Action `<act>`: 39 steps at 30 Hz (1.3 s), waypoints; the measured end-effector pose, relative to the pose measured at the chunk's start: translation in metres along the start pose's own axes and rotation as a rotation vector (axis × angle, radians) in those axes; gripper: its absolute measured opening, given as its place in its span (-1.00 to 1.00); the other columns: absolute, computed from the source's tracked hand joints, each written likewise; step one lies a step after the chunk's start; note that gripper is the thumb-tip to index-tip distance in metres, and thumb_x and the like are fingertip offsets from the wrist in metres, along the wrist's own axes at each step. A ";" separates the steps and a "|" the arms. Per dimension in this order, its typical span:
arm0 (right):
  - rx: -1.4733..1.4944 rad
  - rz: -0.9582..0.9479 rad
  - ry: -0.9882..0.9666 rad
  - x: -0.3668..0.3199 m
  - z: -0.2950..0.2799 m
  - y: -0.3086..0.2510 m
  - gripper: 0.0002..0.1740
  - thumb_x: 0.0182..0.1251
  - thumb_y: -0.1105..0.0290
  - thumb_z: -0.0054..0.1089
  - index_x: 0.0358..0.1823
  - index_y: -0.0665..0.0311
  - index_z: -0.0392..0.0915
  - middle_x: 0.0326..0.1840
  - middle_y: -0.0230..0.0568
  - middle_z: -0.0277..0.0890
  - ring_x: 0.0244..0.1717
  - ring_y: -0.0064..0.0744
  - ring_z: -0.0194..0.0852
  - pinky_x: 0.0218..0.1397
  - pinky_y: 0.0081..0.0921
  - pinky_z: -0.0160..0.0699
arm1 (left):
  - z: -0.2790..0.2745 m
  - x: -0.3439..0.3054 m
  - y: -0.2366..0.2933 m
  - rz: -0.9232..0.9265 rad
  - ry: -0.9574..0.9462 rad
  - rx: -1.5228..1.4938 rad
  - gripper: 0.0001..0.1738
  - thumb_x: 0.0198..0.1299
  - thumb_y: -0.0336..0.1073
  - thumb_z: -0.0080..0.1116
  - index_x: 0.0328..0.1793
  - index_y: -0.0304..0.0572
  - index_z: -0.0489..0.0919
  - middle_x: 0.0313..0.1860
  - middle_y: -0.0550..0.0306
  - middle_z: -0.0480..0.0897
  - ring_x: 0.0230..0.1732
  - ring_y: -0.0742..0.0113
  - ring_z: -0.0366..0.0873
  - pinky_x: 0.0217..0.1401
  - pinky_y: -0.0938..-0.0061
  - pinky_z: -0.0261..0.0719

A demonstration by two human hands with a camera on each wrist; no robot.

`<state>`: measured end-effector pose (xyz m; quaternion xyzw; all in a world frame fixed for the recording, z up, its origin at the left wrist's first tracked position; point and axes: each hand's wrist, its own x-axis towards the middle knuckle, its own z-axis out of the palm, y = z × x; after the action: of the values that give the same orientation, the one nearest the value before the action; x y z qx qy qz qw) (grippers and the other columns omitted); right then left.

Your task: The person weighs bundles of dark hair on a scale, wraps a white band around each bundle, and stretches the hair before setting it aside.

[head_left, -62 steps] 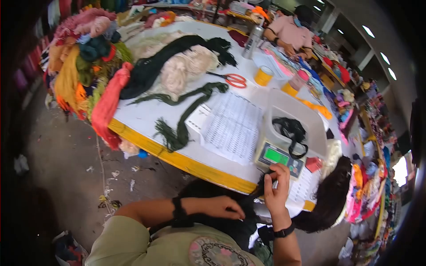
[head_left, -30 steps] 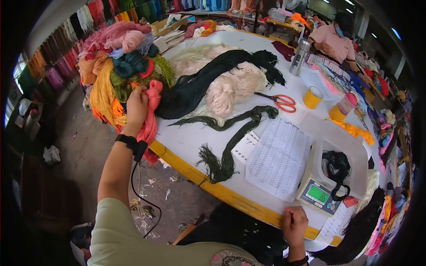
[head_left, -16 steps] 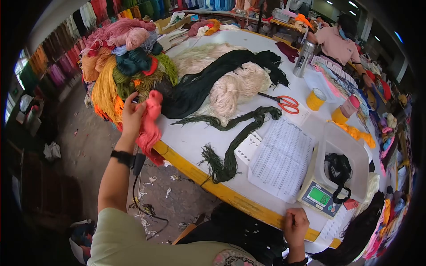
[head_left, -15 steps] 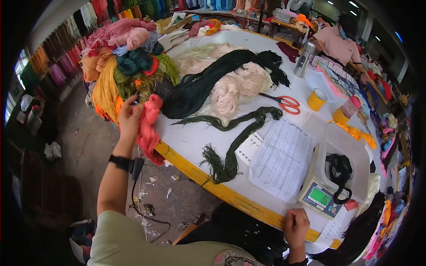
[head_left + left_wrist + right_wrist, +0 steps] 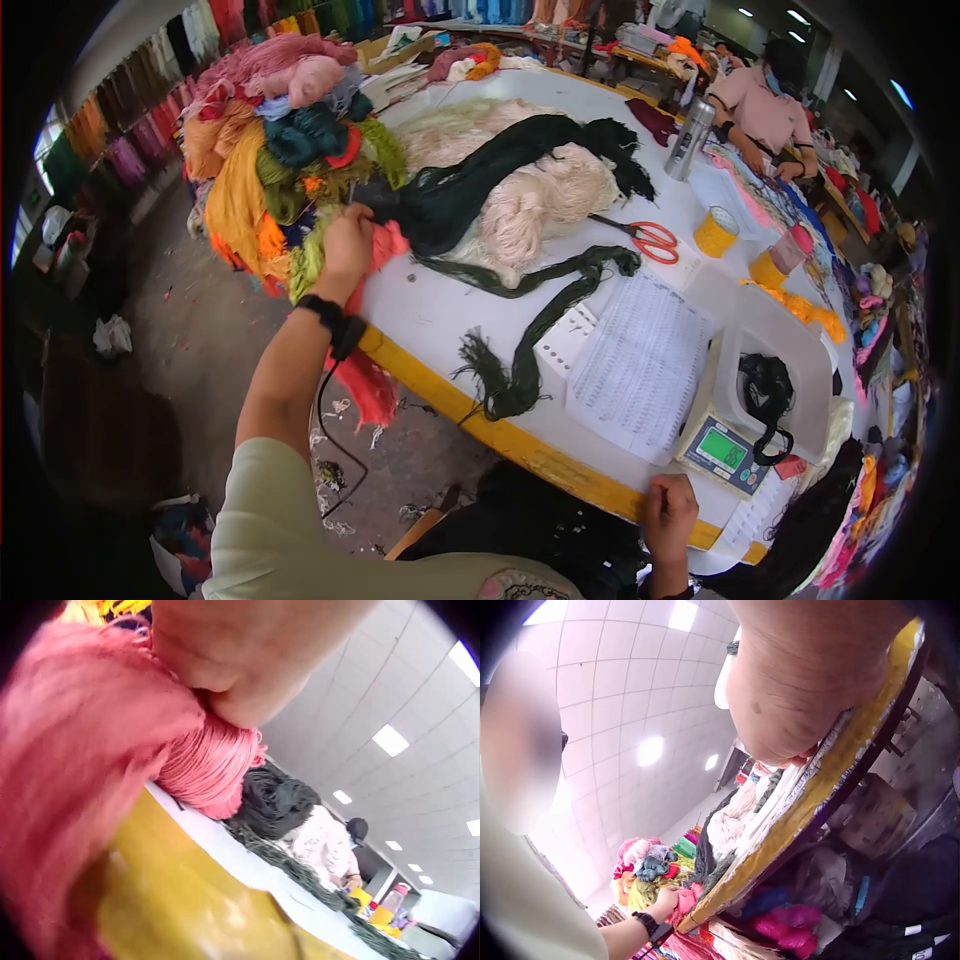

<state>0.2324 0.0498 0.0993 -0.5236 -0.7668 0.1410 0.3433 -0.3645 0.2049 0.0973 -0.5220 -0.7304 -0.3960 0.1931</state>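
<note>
At the table's left corner in the head view, my left hand [image 5: 347,243] grips the coral-pink yarn [image 5: 365,390], its fingertips hidden. Part of that yarn shows to the right of the hand, and its tail hangs below the table edge. The left wrist view has the hand [image 5: 255,652] against the wound pink strands [image 5: 210,769]. The right hand [image 5: 668,510] rests idle on the yellow front edge, fingers loosely curled, holding nothing visible. Close by stands the scale [image 5: 722,452] with a lit green display; a clear bin [image 5: 815,350] on it holds black yarn [image 5: 765,390].
A tall multicoloured yarn pile [image 5: 240,180] stands at the left. Dark green yarn [image 5: 470,185], cream yarn [image 5: 540,205], red-handled scissors [image 5: 655,242] and printed sheets [image 5: 640,365] lie across the table. A masked person [image 5: 765,110] sits at the far right.
My left hand has moved right and slightly up, over the coral-pink yarn. That yarn has shifted, its upper part to the right and its tail lower. The right hand stays at the table edge.
</note>
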 end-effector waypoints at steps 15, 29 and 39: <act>-0.093 -0.076 0.002 0.005 0.001 0.002 -0.81 0.05 0.63 0.22 -0.30 0.23 0.52 -0.39 -0.13 0.53 -0.43 0.00 0.50 -0.34 -0.17 0.48 | 0.004 0.110 0.085 0.127 -0.419 0.200 -0.74 0.16 -0.38 0.11 -0.05 -0.25 0.68 -0.13 -0.25 0.68 -0.05 -0.22 0.64 0.03 0.09 0.60; -0.058 -0.063 0.020 0.003 -0.004 0.003 -0.83 0.04 0.61 0.23 -0.32 0.23 0.54 -0.39 -0.16 0.52 -0.42 -0.01 0.51 -0.34 -0.20 0.52 | 0.062 0.163 0.149 0.145 -0.643 0.015 -0.32 -0.13 0.05 0.50 -0.03 -0.42 0.69 -0.07 -0.33 0.70 0.01 -0.15 0.67 0.08 0.16 0.56; -0.054 -0.086 0.031 0.002 -0.006 0.005 -0.85 0.06 0.59 0.23 -0.32 0.21 0.54 -0.38 -0.17 0.52 -0.42 0.00 0.50 -0.34 -0.18 0.53 | -0.040 0.245 0.251 -0.219 -0.629 -1.150 -0.87 0.33 -0.34 0.10 -0.22 -0.28 0.53 -0.45 0.17 0.57 -0.52 0.40 0.54 -0.42 0.50 0.58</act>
<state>0.2397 0.0530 0.1015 -0.5014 -0.7867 0.0972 0.3468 -0.2327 0.3586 0.3869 -0.5554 -0.4731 -0.5686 -0.3800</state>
